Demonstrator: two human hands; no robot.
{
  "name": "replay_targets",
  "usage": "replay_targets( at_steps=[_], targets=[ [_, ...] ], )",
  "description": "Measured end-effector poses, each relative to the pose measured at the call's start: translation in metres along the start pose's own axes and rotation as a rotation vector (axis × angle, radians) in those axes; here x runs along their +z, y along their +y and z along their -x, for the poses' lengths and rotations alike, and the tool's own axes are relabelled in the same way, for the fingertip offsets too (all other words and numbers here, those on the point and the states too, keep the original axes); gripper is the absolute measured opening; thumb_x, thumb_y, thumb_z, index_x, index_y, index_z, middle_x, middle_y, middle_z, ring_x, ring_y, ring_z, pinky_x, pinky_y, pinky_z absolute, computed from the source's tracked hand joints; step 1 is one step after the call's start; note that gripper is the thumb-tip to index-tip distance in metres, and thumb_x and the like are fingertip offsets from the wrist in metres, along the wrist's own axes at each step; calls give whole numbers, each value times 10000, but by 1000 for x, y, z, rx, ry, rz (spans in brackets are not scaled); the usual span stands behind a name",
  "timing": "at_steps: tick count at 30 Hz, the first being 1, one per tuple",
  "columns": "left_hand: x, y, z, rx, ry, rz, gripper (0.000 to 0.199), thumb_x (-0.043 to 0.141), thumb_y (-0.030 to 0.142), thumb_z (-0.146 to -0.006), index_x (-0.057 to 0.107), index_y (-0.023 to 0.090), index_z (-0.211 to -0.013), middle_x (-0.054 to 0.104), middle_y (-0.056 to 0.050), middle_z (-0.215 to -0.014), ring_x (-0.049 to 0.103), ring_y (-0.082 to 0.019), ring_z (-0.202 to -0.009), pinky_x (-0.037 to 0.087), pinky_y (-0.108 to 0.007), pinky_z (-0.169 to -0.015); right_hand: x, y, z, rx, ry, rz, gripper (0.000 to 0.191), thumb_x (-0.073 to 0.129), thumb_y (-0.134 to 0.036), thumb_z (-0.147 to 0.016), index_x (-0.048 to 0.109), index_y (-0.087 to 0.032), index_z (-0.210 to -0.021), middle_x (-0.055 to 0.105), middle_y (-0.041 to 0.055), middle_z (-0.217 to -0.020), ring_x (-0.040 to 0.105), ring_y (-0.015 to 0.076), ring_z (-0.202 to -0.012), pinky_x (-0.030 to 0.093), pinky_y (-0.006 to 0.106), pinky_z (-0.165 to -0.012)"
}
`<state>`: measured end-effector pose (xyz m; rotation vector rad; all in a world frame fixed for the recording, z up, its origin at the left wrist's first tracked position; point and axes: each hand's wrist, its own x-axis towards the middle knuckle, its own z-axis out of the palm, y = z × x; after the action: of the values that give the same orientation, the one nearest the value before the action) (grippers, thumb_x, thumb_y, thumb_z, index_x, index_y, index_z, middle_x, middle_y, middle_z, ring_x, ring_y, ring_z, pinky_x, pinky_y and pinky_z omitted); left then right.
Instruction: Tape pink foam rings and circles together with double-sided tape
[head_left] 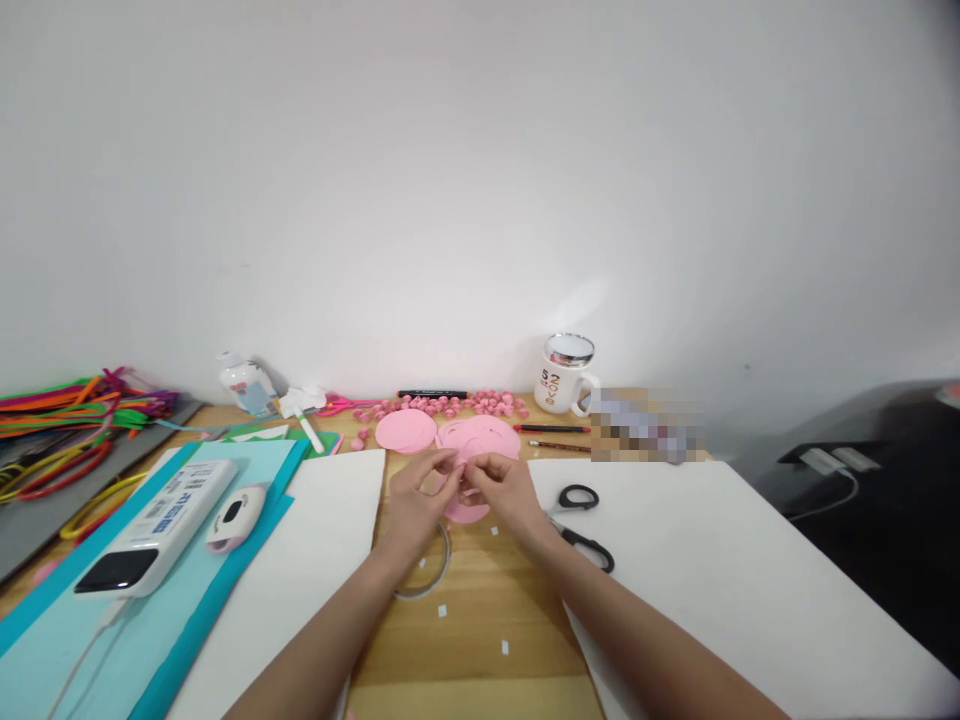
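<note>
My left hand (422, 497) and my right hand (504, 492) meet over the middle of the wooden table. Thumbs and forefingers of both are pinched together on a small piece of pink paper, mostly hidden by the fingers. Beneath them lies a pink paper circle (466, 514). More pink paper circles (484, 438) overlap just beyond the fingertips, with a further stack (406, 430) to their left. A ring of tape (448, 568) rests partly under my left wrist. Close to my right forearm, black-handled scissors (592, 550) lie on white board.
Small pink rolled pieces (495, 403) line the back, near a black marker (432, 394) and a white mug (561, 385). White power bank (161, 525), white-and-pink device (236, 518) and blue sheets (259, 470) lie left. White boards (675, 560) flank the wood; several white bits (505, 647) dot it.
</note>
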<state>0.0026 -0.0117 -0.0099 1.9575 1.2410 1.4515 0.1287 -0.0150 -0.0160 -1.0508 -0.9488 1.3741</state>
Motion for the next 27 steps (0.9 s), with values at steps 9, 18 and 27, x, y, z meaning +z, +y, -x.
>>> replay_targets(
  at_steps=[9,18,27],
  targets=[
    [-1,2,1,116,-4,-42,64,598,154,-718,640,178,-758,667,-32,-766,610,-147,-720,484,-271,-688,-1,-6,3,-109,-2,73,147,631,-269,-612,611,-125,-636,620,17,-538,579,125,-470,509,253,-527],
    [-1,0,1,103,-4,-42,47,594,162,-724,632,181,-744,659,-29,-761,607,-150,-721,480,-273,-678,-4,-2,3,-194,-48,181,128,599,-268,-660,585,-141,-668,630,23,-569,597,142,-492,508,269,-540],
    [2,6,2,24,-22,-25,143,574,181,-731,618,194,-867,628,-26,-790,575,-145,-723,473,-278,-681,0,-5,7,-206,46,199,87,579,-228,-662,560,-153,-624,620,13,-537,577,136,-479,477,244,-513]
  ],
)
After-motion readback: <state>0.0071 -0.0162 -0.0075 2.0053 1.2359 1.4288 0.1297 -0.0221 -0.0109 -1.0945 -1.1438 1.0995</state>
